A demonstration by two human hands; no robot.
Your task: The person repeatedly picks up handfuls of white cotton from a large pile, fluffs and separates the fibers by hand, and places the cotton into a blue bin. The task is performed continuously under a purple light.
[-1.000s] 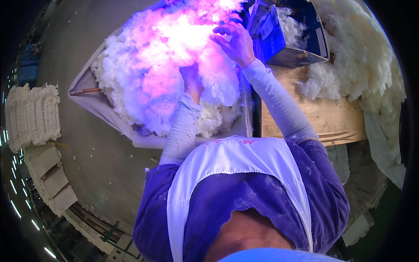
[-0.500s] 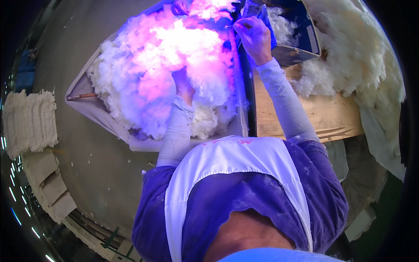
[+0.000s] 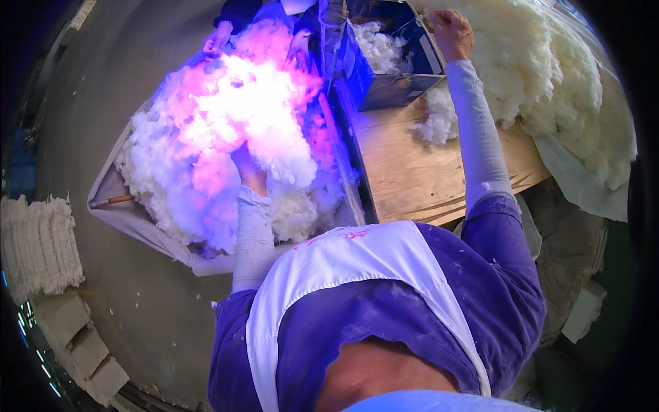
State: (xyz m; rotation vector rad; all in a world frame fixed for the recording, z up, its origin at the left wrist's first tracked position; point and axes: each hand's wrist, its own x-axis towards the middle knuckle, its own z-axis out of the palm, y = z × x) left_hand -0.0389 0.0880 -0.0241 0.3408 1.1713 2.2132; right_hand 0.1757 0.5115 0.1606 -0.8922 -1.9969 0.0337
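A big mound of white loose fibre fluff [image 3: 158,158] fills a cloth-lined bin [image 3: 154,237], lit pink and violet in its upper part. My left hand [image 3: 252,177] reaches into this fluff, its fingers buried and washed out by the glare. Raised past the right rim of a dark blue box [image 3: 391,89], my right hand [image 3: 453,38] is closed, fingertips pinched together. Whether a small tuft or fibre is between them I cannot make out. White fluff [image 3: 381,48] lies inside the box.
Across the bin, another person's hands [image 3: 218,38] touch the fluff. The box stands on a wooden board [image 3: 425,172]. A large cream fibre heap [image 3: 549,75] lies at the right, with a small tuft [image 3: 438,117] by the box. Stacked fibre slabs [image 3: 41,247] stand at far left.
My right hand has moved right, from between the bin and the box to beyond the box. My left hand stays in the fluff. The view has shifted; more of the other person's hands shows.
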